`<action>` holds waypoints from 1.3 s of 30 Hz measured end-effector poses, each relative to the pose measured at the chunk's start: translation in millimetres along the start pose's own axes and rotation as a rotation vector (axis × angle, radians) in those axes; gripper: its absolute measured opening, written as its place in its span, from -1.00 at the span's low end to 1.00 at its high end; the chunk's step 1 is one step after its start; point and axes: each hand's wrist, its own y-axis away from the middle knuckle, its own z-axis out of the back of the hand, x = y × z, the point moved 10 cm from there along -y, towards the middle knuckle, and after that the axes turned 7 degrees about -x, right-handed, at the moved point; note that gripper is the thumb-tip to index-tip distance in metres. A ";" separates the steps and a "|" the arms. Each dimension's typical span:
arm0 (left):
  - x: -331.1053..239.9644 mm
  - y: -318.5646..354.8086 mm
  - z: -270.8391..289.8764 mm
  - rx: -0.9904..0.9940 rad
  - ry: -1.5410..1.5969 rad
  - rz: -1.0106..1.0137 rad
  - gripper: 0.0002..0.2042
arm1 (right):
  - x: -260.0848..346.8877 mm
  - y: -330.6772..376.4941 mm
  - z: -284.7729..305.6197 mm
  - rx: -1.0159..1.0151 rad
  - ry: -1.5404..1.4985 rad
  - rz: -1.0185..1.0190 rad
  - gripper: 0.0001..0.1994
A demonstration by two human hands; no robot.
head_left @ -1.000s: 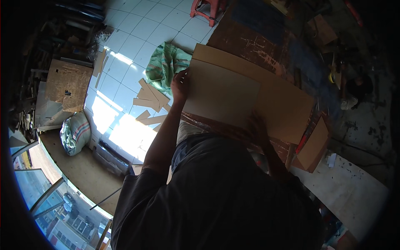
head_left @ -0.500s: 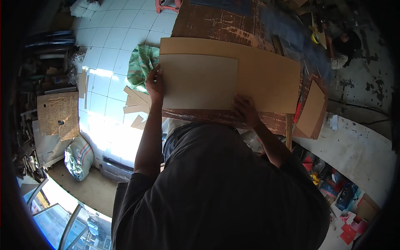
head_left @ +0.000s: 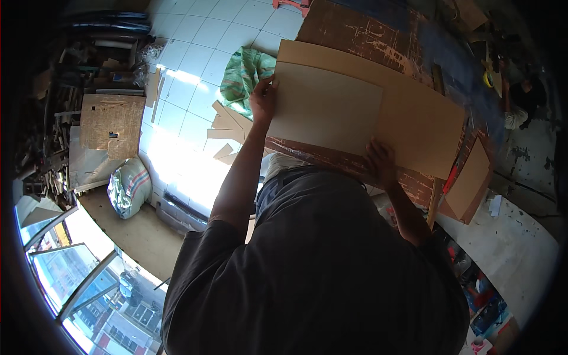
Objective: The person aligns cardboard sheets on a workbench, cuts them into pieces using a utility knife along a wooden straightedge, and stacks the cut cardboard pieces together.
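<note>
A grey cardboard sheet [head_left: 328,106] lies on top of a larger brown cardboard sheet [head_left: 423,121], their left edges nearly in line. Both rest on a worn brown worktable [head_left: 349,29]. At the grey sheet's left edge, my left hand [head_left: 264,102] is closed on the board, fingertips against its side. My right hand [head_left: 381,163] touches the area around the grey sheet's lower right corner, its fingers stretched forward and somewhat apart. The undersides of both sheets are hidden.
Left of the table a green woven sack [head_left: 239,80] and cardboard offcuts [head_left: 228,124] lie on the tiled floor. More cardboard [head_left: 470,180] leans at the table's right end beside a red tool [head_left: 451,177]. Another person [head_left: 523,103] is at the far right.
My view has turned to the left, so the scene sits further right and tilts. Both hands stay at the grey sheet's edges, and the sheets look unmoved on the table.
</note>
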 end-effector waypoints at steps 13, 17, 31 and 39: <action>11.1 14.8 64.1 0.033 -0.027 -0.122 -0.80 | 1.2 3.5 -11.6 0.055 -0.041 0.057 -0.56; 8.5 75.1 94.6 -0.117 -0.155 -0.160 -0.95 | 6.3 2.0 -4.9 0.009 -0.063 0.085 -0.57; 13.6 122.4 80.2 -0.236 -0.234 -0.131 -0.89 | 1.5 7.0 -4.9 -0.004 -0.057 0.130 -0.64; 9.0 123.4 72.4 -0.321 -0.399 -0.134 -0.69 | 1.5 4.3 -11.0 0.052 0.079 0.138 -0.63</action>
